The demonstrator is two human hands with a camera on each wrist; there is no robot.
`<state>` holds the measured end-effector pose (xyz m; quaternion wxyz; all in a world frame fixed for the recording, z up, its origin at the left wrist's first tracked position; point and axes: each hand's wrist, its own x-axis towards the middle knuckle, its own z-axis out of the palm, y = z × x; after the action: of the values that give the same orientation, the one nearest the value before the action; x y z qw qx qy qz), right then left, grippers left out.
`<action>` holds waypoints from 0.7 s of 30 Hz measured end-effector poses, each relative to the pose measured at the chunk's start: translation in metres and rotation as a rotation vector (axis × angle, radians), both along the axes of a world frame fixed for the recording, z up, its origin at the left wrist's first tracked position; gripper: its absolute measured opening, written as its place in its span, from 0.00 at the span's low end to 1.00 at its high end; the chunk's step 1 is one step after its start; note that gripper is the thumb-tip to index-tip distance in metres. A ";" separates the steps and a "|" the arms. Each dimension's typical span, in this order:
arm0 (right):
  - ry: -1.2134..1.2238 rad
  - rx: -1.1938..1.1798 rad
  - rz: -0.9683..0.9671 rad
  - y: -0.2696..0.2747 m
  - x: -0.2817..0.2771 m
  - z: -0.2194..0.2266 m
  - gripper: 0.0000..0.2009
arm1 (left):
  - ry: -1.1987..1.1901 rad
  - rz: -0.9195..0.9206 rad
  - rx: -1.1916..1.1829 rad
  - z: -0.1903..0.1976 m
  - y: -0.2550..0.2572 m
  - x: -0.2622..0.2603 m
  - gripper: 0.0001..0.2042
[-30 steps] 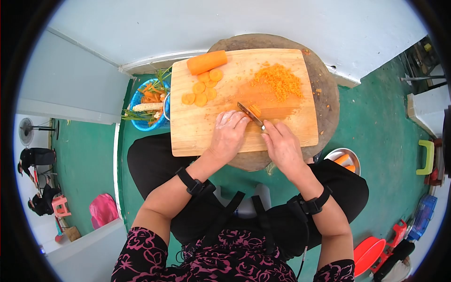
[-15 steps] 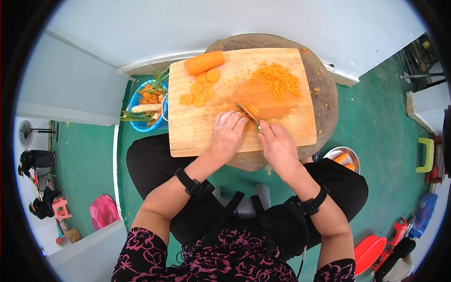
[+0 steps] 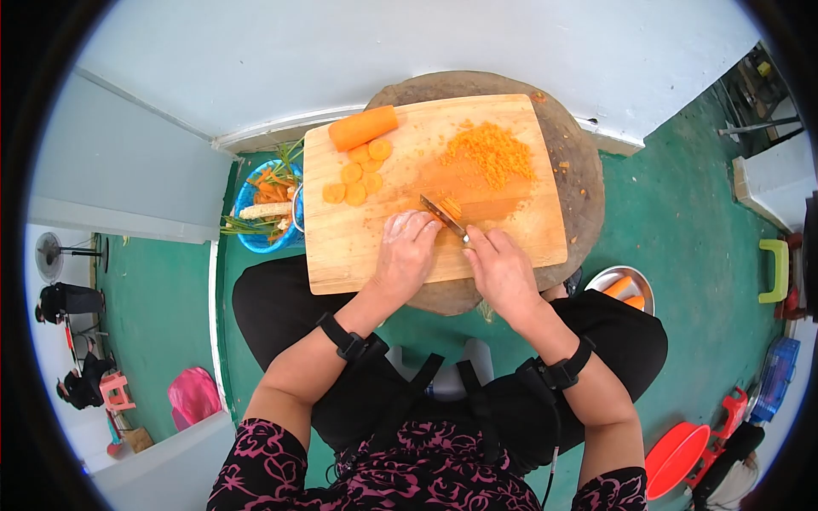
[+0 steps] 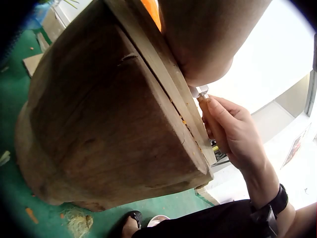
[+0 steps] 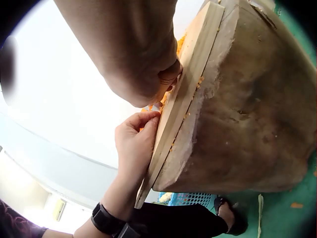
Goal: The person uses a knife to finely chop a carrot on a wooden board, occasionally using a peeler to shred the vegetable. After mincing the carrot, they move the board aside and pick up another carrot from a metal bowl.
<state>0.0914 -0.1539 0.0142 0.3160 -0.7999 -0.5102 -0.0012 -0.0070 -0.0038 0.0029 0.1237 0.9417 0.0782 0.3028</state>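
My right hand (image 3: 504, 271) grips the handle of a small knife (image 3: 442, 215), and its blade slants across the wooden cutting board (image 3: 341, 247). Close at the blade's left side, my left hand (image 3: 405, 255) bends its fingers down over a carrot piece, mostly hidden beneath them; orange shows by the fingertips in the right wrist view. Cut carrot sticks (image 3: 452, 208) lie along the blade's right side. Up the board are a thick carrot chunk (image 3: 363, 129), several round carrot slices (image 3: 372, 182) and a heap of minced carrot (image 3: 490, 155). The knife's wooden handle (image 4: 214, 119) also appears in the left wrist view.
A tree-stump block (image 3: 584, 183) supports the board, beside the wall. Left of it stands a blue basket (image 3: 245, 200) of peelings and scraps. A metal bowl (image 3: 648, 298) with carrots sits on the floor at right. Farther right are a red basin (image 3: 676, 460) and a green stool (image 3: 774, 271).
The knife and right hand have shifted slightly left, toward the left hand. The board sits a little lower in view as the head camera moved. Both hands keep their holds.
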 end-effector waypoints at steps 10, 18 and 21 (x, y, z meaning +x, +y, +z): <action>-0.166 -0.051 0.008 0.005 -0.007 0.000 0.18 | -0.008 -0.004 0.001 -0.003 0.001 0.000 0.10; 0.103 -0.006 -0.034 0.001 0.001 0.002 0.16 | -0.029 0.005 0.014 -0.005 0.000 -0.002 0.09; 0.086 -0.008 -0.018 0.000 0.001 0.004 0.16 | -0.033 0.017 0.018 -0.005 0.000 -0.001 0.09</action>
<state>0.0921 -0.1535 0.0177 0.3346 -0.8051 -0.4887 0.0325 -0.0077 -0.0038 -0.0016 0.1141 0.9371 0.0813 0.3198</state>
